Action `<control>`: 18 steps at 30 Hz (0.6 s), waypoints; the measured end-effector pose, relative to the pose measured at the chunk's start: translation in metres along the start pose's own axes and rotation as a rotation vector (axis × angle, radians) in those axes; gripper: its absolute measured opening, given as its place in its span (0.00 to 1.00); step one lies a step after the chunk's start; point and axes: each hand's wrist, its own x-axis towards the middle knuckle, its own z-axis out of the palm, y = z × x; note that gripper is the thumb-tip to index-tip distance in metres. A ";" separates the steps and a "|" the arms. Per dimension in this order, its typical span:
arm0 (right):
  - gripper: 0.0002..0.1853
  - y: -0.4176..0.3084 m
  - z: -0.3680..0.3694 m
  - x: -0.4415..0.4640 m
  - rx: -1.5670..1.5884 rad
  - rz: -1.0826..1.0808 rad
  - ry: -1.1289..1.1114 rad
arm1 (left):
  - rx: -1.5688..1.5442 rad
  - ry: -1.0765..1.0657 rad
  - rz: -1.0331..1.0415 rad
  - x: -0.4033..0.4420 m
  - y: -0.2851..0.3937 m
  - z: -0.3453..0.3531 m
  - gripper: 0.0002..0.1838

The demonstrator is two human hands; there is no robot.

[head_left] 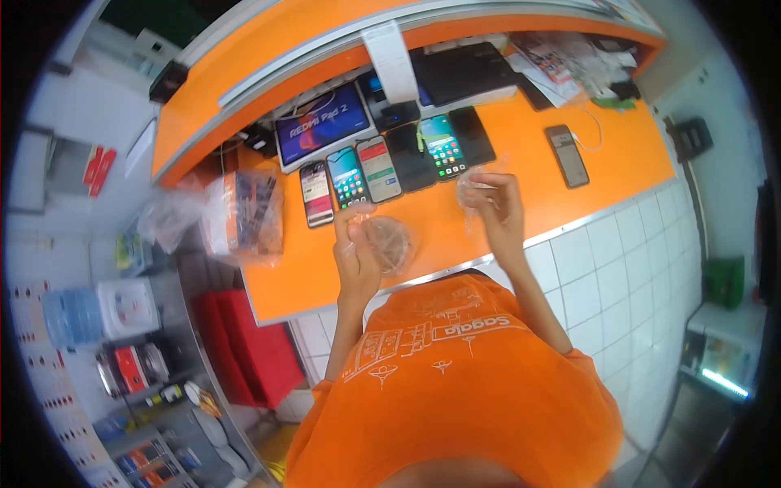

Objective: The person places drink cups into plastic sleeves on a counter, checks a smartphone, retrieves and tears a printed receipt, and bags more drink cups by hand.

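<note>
My left hand is closed at the edge of a clear, round plastic thing, which looks like a cup or a roll seen end-on; its exact kind is unclear. Further right, my right hand pinches a thin piece of clear plastic between its fingers. Both hands are above the orange counter, near its front edge. Beyond them lies a row of phones, among them one with a lit screen close to my left fingers and another lit phone behind my right hand.
A boxed REDMI Pad 2 stands at the back under the orange shelf. A lone phone lies on the right. To the left is a plastic bag with boxes, above a red chair. A paper strip hangs from the shelf.
</note>
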 end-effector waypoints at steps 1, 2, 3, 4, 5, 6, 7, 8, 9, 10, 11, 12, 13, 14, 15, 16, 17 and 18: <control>0.15 -0.001 -0.014 -0.008 -0.023 0.036 0.053 | -0.019 -0.039 -0.005 0.001 -0.001 -0.003 0.22; 0.16 -0.003 -0.025 -0.015 -0.043 0.067 0.111 | -0.038 -0.082 -0.002 0.004 -0.002 -0.008 0.23; 0.17 -0.006 -0.033 -0.025 -0.134 0.112 0.210 | -0.061 -0.123 0.011 0.006 -0.002 -0.009 0.23; 0.18 -0.008 -0.037 -0.032 -0.220 0.155 0.315 | -0.086 -0.166 0.033 0.009 -0.003 -0.009 0.23; 0.27 -0.001 -0.039 -0.031 -0.341 0.100 0.338 | -0.109 -0.209 0.055 0.014 -0.003 -0.012 0.23; 0.32 0.000 -0.034 -0.022 -0.555 -0.054 0.268 | -0.138 -0.301 0.059 0.018 0.000 -0.018 0.21; 0.37 -0.002 -0.030 -0.007 -0.781 -0.200 0.179 | -0.170 -0.380 0.056 0.020 0.007 -0.023 0.20; 0.40 0.006 -0.025 -0.002 -0.991 -0.220 0.085 | -0.203 -0.455 0.049 0.019 0.014 -0.025 0.19; 0.43 0.013 -0.020 0.003 -1.193 -0.260 -0.007 | -0.184 -0.449 0.066 0.016 0.024 -0.023 0.20; 0.42 0.046 -0.017 0.007 -1.171 -0.202 -0.059 | -0.167 -0.439 0.084 0.012 0.034 -0.021 0.21; 0.40 0.079 -0.014 0.010 -1.150 -0.143 -0.109 | -0.147 -0.431 0.104 0.007 0.043 -0.019 0.22; 0.35 0.101 -0.018 0.012 -0.930 -0.118 -0.115 | -0.177 -0.467 0.079 0.001 0.049 -0.018 0.21; 0.30 0.100 -0.022 0.008 -0.960 -0.129 -0.087 | -0.206 -0.506 0.056 -0.006 0.055 -0.017 0.21; 0.26 0.097 -0.028 0.002 -0.995 -0.138 -0.051 | -0.238 -0.552 0.036 -0.012 0.061 -0.016 0.21; 0.25 0.097 -0.037 -0.007 -0.908 -0.245 0.000 | -0.221 -0.576 0.043 -0.019 0.067 -0.013 0.21; 0.24 0.100 -0.053 -0.017 -0.838 -0.350 0.060 | -0.214 -0.613 0.054 -0.024 0.074 -0.004 0.22; 0.23 0.107 -0.071 -0.033 -0.782 -0.457 0.128 | -0.214 -0.662 0.069 -0.029 0.079 0.008 0.23; 0.23 0.098 -0.114 -0.056 -0.841 -0.427 0.216 | -0.221 -0.697 0.118 -0.034 0.075 0.023 0.25</control>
